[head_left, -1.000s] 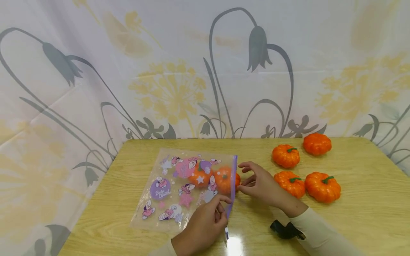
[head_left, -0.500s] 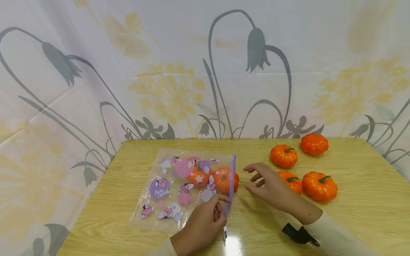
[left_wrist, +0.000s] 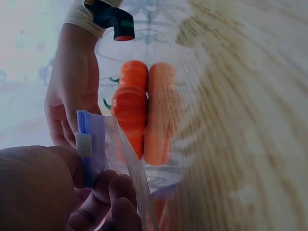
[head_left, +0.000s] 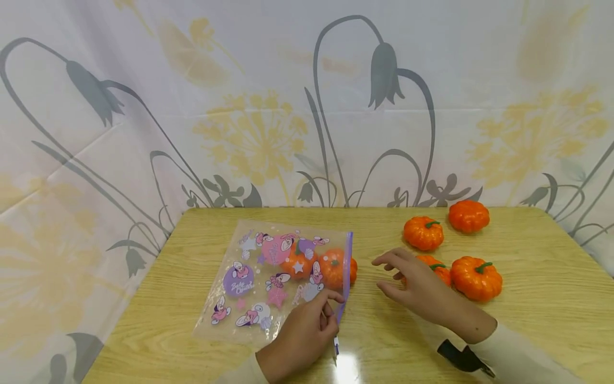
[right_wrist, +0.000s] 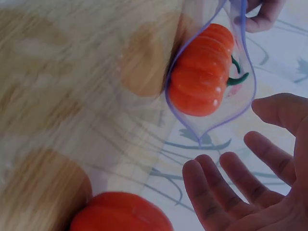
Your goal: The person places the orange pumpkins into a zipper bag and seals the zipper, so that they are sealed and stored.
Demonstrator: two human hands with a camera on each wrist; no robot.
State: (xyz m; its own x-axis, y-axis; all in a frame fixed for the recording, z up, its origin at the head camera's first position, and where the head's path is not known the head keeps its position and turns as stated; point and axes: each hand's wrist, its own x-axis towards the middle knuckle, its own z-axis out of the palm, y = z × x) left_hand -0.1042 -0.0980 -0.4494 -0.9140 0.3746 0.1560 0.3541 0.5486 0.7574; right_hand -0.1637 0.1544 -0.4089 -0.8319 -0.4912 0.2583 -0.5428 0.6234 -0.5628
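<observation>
A clear zip bag (head_left: 220,290) with cartoon prints and a purple zip edge lies on the table. Two small orange pumpkins show inside it; the nearer pumpkin (right_wrist: 202,72) sits at the bag's open mouth in the right wrist view. My left hand (head_left: 307,330) pinches the bag's edge close to the white slider (left_wrist: 84,144), seen in the left wrist view. My right hand (head_left: 417,288) hovers between the bag and the loose pumpkins, fingers spread and holding nothing. Behind it, one loose pumpkin (head_left: 437,271) is partly hidden.
Three more loose pumpkins are on the right: one at the back (head_left: 469,216), one left of it (head_left: 423,233), and one nearer (head_left: 477,278). A floral cloth (head_left: 288,106) hangs along the back edge of the wooden table (head_left: 537,330).
My right hand has drawn away from the pumpkin at the bag's mouth, moving right toward the loose pumpkins. My left hand stays on the bag's edge.
</observation>
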